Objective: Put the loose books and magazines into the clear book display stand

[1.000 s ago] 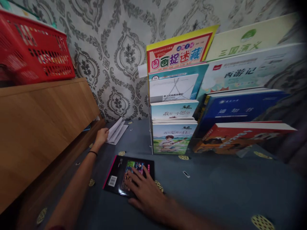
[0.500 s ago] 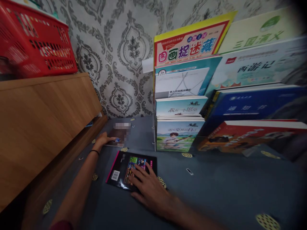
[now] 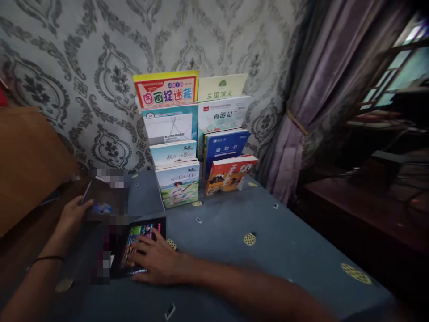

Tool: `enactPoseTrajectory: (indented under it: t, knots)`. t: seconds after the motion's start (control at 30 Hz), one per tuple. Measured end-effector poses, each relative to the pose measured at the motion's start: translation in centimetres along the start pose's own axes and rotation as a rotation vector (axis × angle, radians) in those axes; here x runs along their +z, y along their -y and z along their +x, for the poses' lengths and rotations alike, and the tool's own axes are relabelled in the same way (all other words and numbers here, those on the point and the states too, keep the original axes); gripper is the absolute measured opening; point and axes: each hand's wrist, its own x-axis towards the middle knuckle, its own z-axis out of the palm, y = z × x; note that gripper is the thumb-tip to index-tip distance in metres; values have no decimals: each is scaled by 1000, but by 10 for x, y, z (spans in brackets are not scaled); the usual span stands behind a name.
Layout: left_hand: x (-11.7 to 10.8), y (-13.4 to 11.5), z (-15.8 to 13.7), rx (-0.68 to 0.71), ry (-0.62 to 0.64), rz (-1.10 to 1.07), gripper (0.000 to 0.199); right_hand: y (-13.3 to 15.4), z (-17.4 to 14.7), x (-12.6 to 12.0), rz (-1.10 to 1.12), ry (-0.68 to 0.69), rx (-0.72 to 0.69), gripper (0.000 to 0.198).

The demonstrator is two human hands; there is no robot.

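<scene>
My right hand [image 3: 156, 259] lies flat with fingers spread on a black book [image 3: 117, 266], whose cover shows small coloured pictures. Part of this book is blurred out by pixelation. At the left, my left hand [image 3: 72, 217] is closed with thumb and fingers around a thin, dark, pen-like object [image 3: 87, 191]; whether it is separate or a raised book edge is unclear. Right beside those fingers lies a dark brown book [image 3: 115, 199] with a blue picture, partly pixelated, flat on the table. A black band circles my left wrist.
Several books, among them a red one [image 3: 228, 175] and a blue one [image 3: 226, 145], stand in a tiered rack against the wall. A wooden cabinet [image 3: 30, 156] borders the left side. A purple curtain [image 3: 301, 103] hangs beyond the right edge of the blue-grey tablecloth [image 3: 284, 264].
The view has swung right and back, showing curtain and room. My left hand now grips a thin object by the brown book, where before its finger rested on it. My right hand stays on the black book.
</scene>
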Motion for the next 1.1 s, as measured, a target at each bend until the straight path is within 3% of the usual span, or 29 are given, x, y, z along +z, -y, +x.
enactPoseTrajectory:
  t: [0.07,0.2,0.33,0.43,0.5,0.63,0.73,0.8,0.87,1.0,1.1]
  knots:
    - [-18,-7,-18,41,-27,4,19,-1,2,1,32,-2,13,44]
    - [-34,-13,-86,341,18,184,34,-2,3,5,90,-44,29,42]
    - [-14,6,-176,496,93,318,39,2,-17,8,93,-151,8,27]
    - [5,24,-230,728,153,365,39,11,-43,6,95,-274,-31,37]
    - [10,28,-252,791,170,400,44,19,-53,2,125,-333,-61,41]
    - [8,26,-266,778,222,420,45,40,-38,-8,267,-296,-100,41]
    - [6,26,-268,722,225,403,42,52,0,-5,363,-69,-81,61]
    - [7,27,-271,691,219,385,37,54,30,2,390,87,-53,65]
    - [7,28,-273,689,222,376,35,49,57,10,375,155,-38,66]
    - [9,30,-273,732,198,361,45,24,89,20,254,183,20,68]
    - [10,32,-272,735,204,332,50,-1,90,21,110,101,114,63]
